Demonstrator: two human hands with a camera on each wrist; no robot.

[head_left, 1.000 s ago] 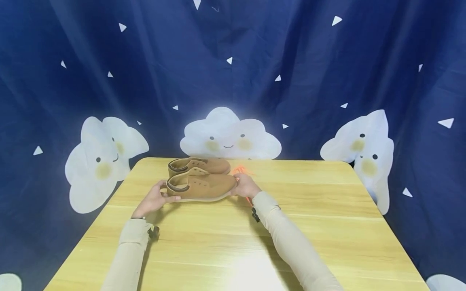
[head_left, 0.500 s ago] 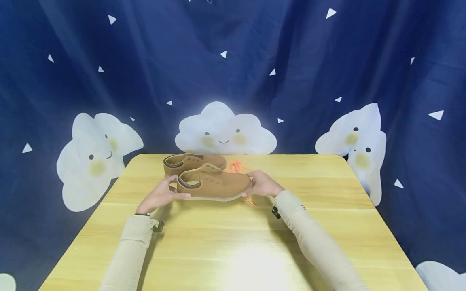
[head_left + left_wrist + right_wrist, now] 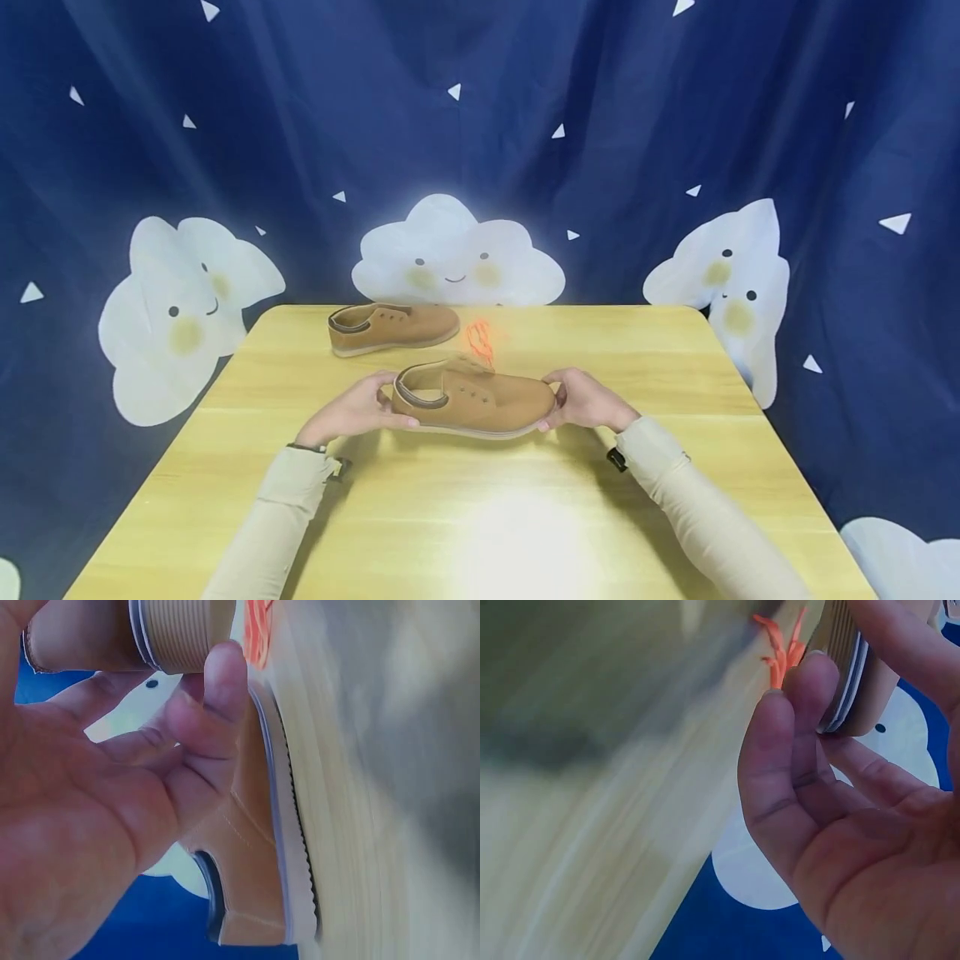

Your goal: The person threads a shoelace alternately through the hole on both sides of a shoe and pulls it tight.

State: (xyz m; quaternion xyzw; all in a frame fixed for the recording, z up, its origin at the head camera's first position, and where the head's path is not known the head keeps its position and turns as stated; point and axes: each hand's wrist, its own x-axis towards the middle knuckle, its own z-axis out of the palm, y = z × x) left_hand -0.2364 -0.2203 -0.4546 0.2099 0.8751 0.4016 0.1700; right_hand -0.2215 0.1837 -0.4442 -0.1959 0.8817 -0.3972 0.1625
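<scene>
A tan lace-up shoe (image 3: 517, 404) without laces is held level between both hands, a little above the table. My left hand (image 3: 352, 410) grips it by the heel, thumb along the near side. At the toe, my right hand (image 3: 592, 402) pinches it, with fingers curled round the tip. The ribbed sole edge of the held shoe (image 3: 180, 634) shows in the left wrist view. Behind it, a matching tan shoe (image 3: 397, 327) stands on the table, toe to the right. Orange laces (image 3: 480, 340) lie beyond the held shoe, partly hidden by it.
The wooden table (image 3: 675, 467) reaches to a dark blue curtain (image 3: 600, 108) printed with white clouds and triangles. Bright glare lies on the table's near middle. The second shoe and the laces sit near the table's far edge.
Both hands have carried the held shoe to the right and nearer the body, away from the second shoe. More of the second shoe now shows. The head view has tilted slightly down.
</scene>
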